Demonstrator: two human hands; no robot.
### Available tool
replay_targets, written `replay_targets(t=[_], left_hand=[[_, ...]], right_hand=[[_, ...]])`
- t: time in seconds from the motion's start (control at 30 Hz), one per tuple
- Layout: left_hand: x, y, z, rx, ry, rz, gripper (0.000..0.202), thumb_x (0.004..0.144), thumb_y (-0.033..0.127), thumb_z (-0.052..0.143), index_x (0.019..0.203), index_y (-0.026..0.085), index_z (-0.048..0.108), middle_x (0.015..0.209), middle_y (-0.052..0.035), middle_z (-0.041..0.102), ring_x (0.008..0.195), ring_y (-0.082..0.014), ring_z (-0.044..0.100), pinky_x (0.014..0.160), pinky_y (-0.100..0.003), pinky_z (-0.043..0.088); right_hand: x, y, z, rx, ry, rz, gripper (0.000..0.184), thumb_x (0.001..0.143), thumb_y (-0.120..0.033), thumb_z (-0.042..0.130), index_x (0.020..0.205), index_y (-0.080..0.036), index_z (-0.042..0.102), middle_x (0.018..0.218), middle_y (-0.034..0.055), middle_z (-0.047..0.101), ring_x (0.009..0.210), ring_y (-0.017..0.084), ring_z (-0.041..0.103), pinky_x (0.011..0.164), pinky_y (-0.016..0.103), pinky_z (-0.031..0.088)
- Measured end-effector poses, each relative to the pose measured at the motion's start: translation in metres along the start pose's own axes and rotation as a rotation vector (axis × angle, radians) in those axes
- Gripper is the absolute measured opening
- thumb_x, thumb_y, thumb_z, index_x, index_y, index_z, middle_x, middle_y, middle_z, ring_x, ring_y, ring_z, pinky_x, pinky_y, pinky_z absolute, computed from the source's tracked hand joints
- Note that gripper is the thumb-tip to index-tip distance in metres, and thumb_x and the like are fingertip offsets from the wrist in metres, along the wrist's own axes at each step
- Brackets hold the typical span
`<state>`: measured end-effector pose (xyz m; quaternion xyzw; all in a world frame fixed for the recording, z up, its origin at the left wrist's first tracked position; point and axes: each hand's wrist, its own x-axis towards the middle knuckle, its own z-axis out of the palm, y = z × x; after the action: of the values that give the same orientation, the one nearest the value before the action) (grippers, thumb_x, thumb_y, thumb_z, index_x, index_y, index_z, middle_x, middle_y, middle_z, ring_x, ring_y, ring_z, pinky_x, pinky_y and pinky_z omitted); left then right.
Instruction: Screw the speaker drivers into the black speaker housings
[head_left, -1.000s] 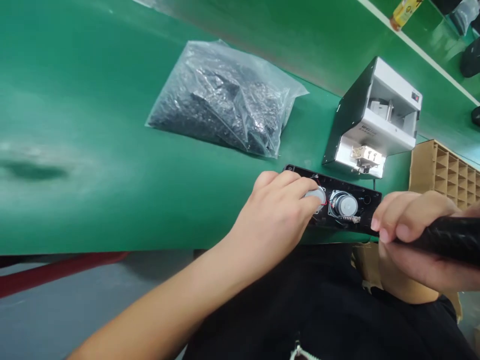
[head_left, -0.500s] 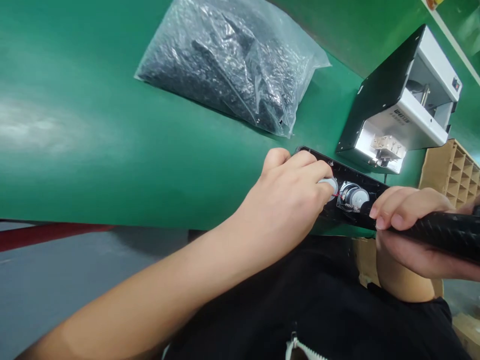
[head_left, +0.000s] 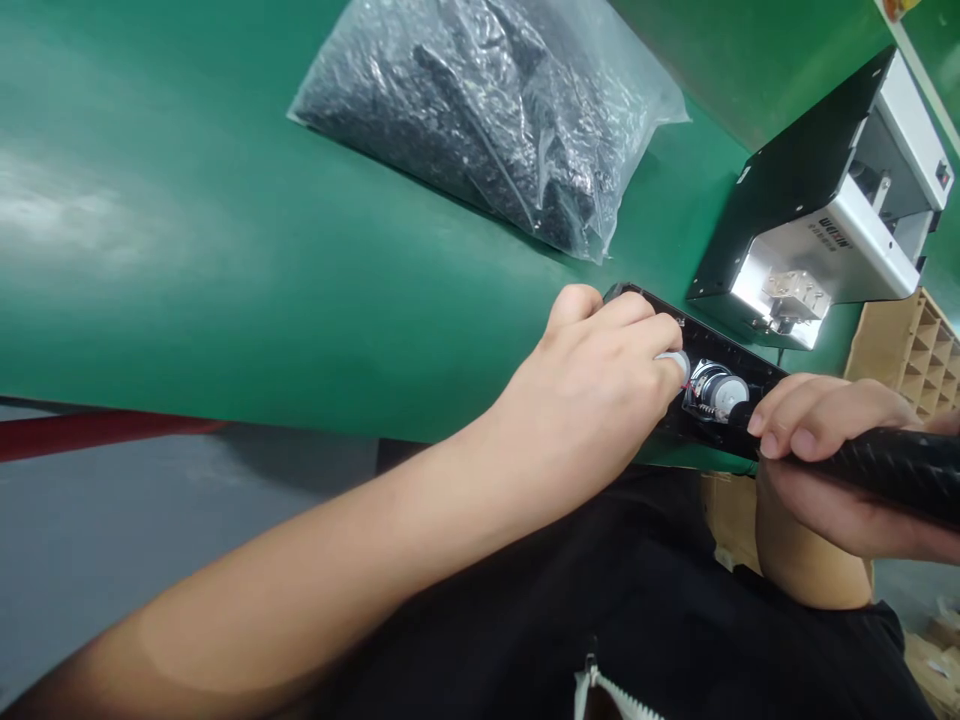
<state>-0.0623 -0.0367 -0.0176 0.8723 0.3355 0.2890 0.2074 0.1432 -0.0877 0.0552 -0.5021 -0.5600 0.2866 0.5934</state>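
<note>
A long black plastic housing (head_left: 720, 345) lies at the front edge of the green table, its inner side facing up. Inside it sits a speaker (head_left: 727, 392) with a round grey-white back. Beside that is a second round speaker (head_left: 681, 366), partly covered by my left hand (head_left: 607, 385). The fingers of this hand curl down over the housing and close about the second speaker; the fingertips are hidden. My right hand (head_left: 832, 425) is wrapped round a black electric screwdriver (head_left: 892, 475) with a textured grip. Its dark front end points left, close to the first speaker.
A clear plastic bag (head_left: 487, 120) full of small black parts lies behind the housing on the green table (head_left: 262, 290). A black and silver machine (head_left: 817, 210) stands at the back right. Beyond it is a cardboard box with compartments (head_left: 926, 345).
The view has shifted slightly, so the table things appear a little further right and higher. Both hands keep their places at the housing and hold as before.
</note>
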Motion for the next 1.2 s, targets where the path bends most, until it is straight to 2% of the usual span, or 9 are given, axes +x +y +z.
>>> replay_targets(t=[0.1,0.23,0.37,0.53,0.6,0.73,0.9,1.07,1.2], left_hand=[[0.000,0.002,-0.001,0.003,-0.013,-0.010,0.031,0.121,0.022,0.056,0.095,0.021,0.072,0.119,-0.0045,0.081,0.111,-0.0276,0.064,0.090,-0.048,0.036],[0.000,0.004,-0.003,0.004,-0.039,-0.046,0.029,0.120,0.021,0.056,0.096,0.022,0.073,0.119,-0.0023,0.081,0.114,-0.0250,0.064,0.093,-0.047,0.039],[0.000,0.003,0.000,0.016,-0.045,-0.030,0.030,0.120,0.020,0.056,0.098,0.022,0.076,0.117,-0.0032,0.080,0.114,-0.0262,0.063,0.091,-0.047,0.036],[0.002,0.002,0.004,-0.004,-0.012,-0.003,0.032,0.120,0.020,0.058,0.093,0.021,0.075,0.112,-0.0043,0.080,0.110,-0.0278,0.061,0.090,-0.048,0.032],[0.002,0.002,0.004,-0.015,-0.008,-0.006,0.033,0.120,0.018,0.058,0.092,0.021,0.075,0.112,-0.0050,0.080,0.109,-0.0281,0.060,0.091,-0.049,0.031],[0.002,0.002,0.002,-0.035,-0.017,-0.014,0.036,0.121,0.017,0.054,0.091,0.020,0.074,0.112,-0.0067,0.079,0.109,-0.0278,0.059,0.091,-0.048,0.029],[0.002,0.003,0.002,-0.045,-0.037,-0.023,0.033,0.120,0.016,0.056,0.094,0.021,0.076,0.114,-0.0054,0.080,0.110,-0.0280,0.059,0.092,-0.049,0.029],[0.002,0.003,0.000,-0.048,-0.036,-0.021,0.035,0.121,0.016,0.054,0.092,0.020,0.074,0.113,-0.0069,0.079,0.110,-0.0276,0.058,0.091,-0.048,0.030],[0.002,0.003,0.000,-0.043,-0.030,-0.022,0.036,0.121,0.017,0.052,0.092,0.020,0.074,0.112,-0.0063,0.079,0.109,-0.0278,0.060,0.090,-0.049,0.030]], right_hand=[[0.001,0.001,0.001,0.045,-0.003,-0.081,0.042,0.111,-0.071,0.064,0.138,-0.046,0.086,0.071,-0.0055,0.073,0.049,0.016,0.063,0.052,0.033,0.064],[0.004,0.004,0.003,0.059,-0.009,-0.083,0.044,0.113,-0.070,0.062,0.138,-0.043,0.086,0.073,-0.0061,0.071,0.051,0.013,0.064,0.052,0.029,0.063],[0.004,0.007,0.000,0.058,-0.027,-0.082,0.047,0.114,-0.073,0.058,0.140,-0.045,0.085,0.073,-0.0072,0.071,0.051,0.013,0.064,0.054,0.028,0.064],[0.002,0.022,-0.010,0.139,-0.067,-0.259,0.094,0.107,-0.096,0.027,0.155,-0.033,0.079,0.073,-0.0020,0.070,0.046,0.014,0.060,0.047,0.029,0.059],[0.002,0.026,-0.014,0.135,-0.069,-0.269,0.100,0.107,-0.097,0.020,0.157,-0.032,0.077,0.073,-0.0011,0.070,0.045,0.014,0.060,0.046,0.029,0.059],[0.003,0.028,-0.018,0.176,-0.059,-0.286,0.103,0.106,-0.097,0.021,0.156,-0.027,0.077,0.074,-0.0002,0.068,0.043,0.013,0.056,0.042,0.030,0.058],[0.003,0.024,-0.020,0.196,-0.139,-0.228,0.093,0.110,-0.090,0.027,0.161,-0.028,0.073,0.080,0.0001,0.073,0.050,0.015,0.062,0.050,0.032,0.063],[0.004,0.025,-0.014,0.151,-0.063,-0.240,0.096,0.109,-0.093,0.020,0.154,-0.032,0.079,0.073,-0.0010,0.068,0.044,0.014,0.057,0.043,0.029,0.057],[0.004,0.025,-0.010,0.102,-0.031,-0.218,0.088,0.107,-0.096,0.031,0.151,-0.038,0.080,0.070,-0.0027,0.063,0.043,0.012,0.054,0.044,0.028,0.057]])
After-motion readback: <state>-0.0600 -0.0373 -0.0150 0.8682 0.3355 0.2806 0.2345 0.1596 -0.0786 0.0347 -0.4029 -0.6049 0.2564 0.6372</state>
